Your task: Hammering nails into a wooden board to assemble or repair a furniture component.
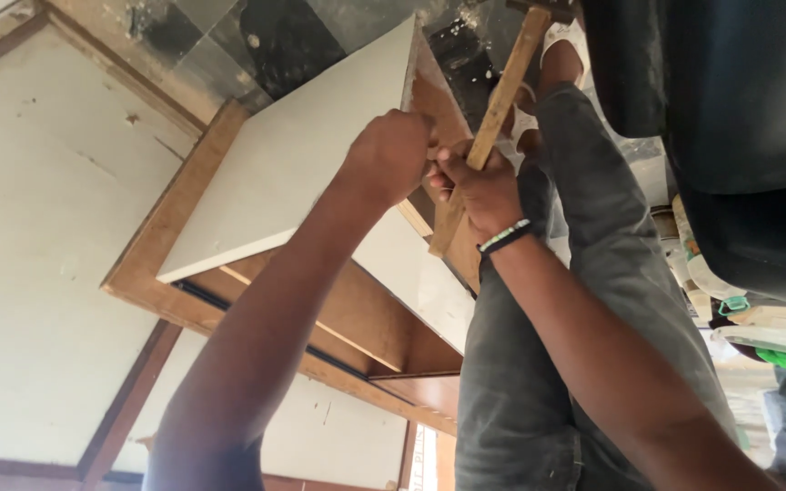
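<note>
I am looking down from the head camera at two bare arms reaching forward to a wooden cabinet frame [170, 273]. The frame is brown timber with a rough, worn grain, and a flat pale grey panel [293, 168] with a smooth matt face is set into it, tilted across the middle of the view. A second pale panel [416, 277] sits lower inside the frame, beside brown board shelves.

The left hand [391, 153] is curled at the panel's far corner, fingers pressed together in a pinch; I think it holds something small such as a nail, but it is hidden behind the knuckles. The right hand [482, 191] touches the left and is closed around the light wooden handle of a hammer [502, 95], which rises toward the top edge, where only a sliver of the dark head shows. A green, white and black beaded bracelet [504, 236] circles the right wrist.

Grey denim trousers [593, 273] cover the leg running up the right side. At far right, pale bottles and bags [739, 314] with green parts lie heaped, too blurred to tell apart. A dark grey mottled floor [266, 36] shows above the frame
</note>
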